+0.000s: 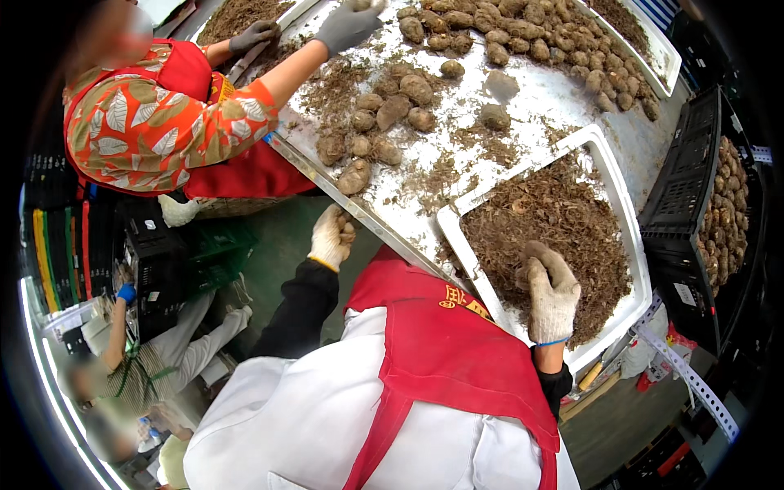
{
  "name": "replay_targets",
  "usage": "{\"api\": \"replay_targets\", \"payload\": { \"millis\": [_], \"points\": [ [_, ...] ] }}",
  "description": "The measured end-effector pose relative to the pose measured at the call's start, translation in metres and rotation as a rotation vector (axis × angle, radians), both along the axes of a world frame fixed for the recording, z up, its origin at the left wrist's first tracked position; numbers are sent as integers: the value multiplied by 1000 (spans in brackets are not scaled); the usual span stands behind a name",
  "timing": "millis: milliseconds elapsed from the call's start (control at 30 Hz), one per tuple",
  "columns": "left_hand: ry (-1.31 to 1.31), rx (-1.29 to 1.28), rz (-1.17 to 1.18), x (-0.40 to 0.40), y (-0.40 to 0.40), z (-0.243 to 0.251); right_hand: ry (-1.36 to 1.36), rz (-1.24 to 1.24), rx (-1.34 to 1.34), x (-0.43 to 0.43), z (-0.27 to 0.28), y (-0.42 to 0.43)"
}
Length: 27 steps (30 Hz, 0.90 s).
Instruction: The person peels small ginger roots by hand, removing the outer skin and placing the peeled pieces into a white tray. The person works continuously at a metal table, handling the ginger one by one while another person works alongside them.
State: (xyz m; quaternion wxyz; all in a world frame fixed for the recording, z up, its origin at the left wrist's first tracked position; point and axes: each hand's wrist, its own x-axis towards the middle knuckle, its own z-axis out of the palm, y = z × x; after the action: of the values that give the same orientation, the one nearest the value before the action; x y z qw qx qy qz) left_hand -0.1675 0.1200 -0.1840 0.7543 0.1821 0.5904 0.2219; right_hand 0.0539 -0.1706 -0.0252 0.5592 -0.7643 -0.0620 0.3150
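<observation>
My left hand, in a cream knit glove, is at the metal edge of the table. Its fingers are curled, and whether anything is inside them is hidden. My right hand, gloved the same way, hangs over a white foam box of brown fibrous scraps. Thumb and fingers come close together there; I cannot tell whether they pinch some scraps. Beyond my left hand lie several brown hairy tubers, apparently taro corms, among loose fibres. Two more corms rest farther to the right.
A large heap of corms covers the far side. To the left, a co-worker's grey-gloved hand reaches over the table. A black plastic crate of corms stands at right. Other people and stacked crates are at lower left.
</observation>
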Motion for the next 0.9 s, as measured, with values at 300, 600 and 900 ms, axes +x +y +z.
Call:
{"api": "replay_targets", "payload": {
  "millis": [300,600,900],
  "points": [
    [-51,-7,130,15,-2,-39,27,36,25,-9,-4,-4],
    [-157,19,-19,-8,-13,-28,53,19,14,-7,-10,-8],
    [-48,30,64,16,-1,-35,69,98,13,-7,-13,-3]
  ]
}}
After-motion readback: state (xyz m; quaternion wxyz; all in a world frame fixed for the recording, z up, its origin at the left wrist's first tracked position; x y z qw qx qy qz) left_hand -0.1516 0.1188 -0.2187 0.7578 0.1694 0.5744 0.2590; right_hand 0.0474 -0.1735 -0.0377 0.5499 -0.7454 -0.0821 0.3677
